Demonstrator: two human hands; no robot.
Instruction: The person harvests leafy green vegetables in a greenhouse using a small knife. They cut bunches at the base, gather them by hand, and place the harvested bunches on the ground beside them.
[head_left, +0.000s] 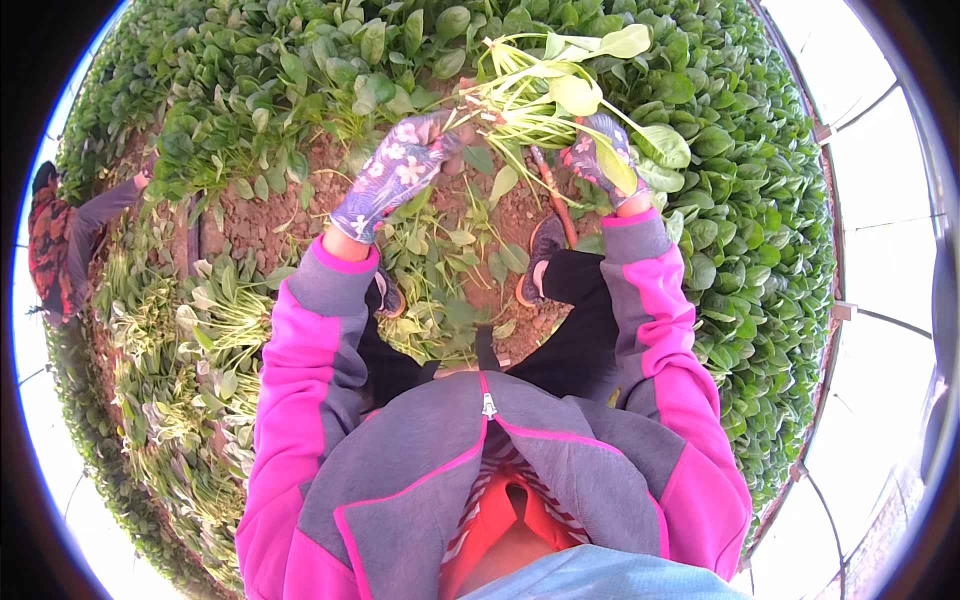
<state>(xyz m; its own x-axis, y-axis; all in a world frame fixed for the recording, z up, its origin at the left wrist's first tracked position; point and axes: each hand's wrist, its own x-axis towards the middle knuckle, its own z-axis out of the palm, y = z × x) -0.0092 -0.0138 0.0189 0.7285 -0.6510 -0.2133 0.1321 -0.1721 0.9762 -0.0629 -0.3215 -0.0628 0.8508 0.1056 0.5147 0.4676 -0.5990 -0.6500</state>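
In front of me my right hand (606, 159), in a floral-patterned glove, grips a bunch of spinach (536, 105). The pale stems and cut root ends point left, while the leaves spread up and to the right. My left hand (409, 169), gloved to match, is at the root ends with fingers curled and fingertips soiled. Whether it pinches a stem cannot be made out. Just below the bunch is a tool's wooden handle (553, 193), slanting down towards my shoe; its head is hidden, and I cannot tell if the right hand touches it.
Standing spinach (750, 187) grows densely ahead and to the right. Loose leaves (427, 277) litter the soil (255, 214) between my shoes. Cut spinach bunches (225, 315) lie in rows on the left. Another person (64, 240) bends at the far left. Greenhouse film (881, 270) borders the right side.
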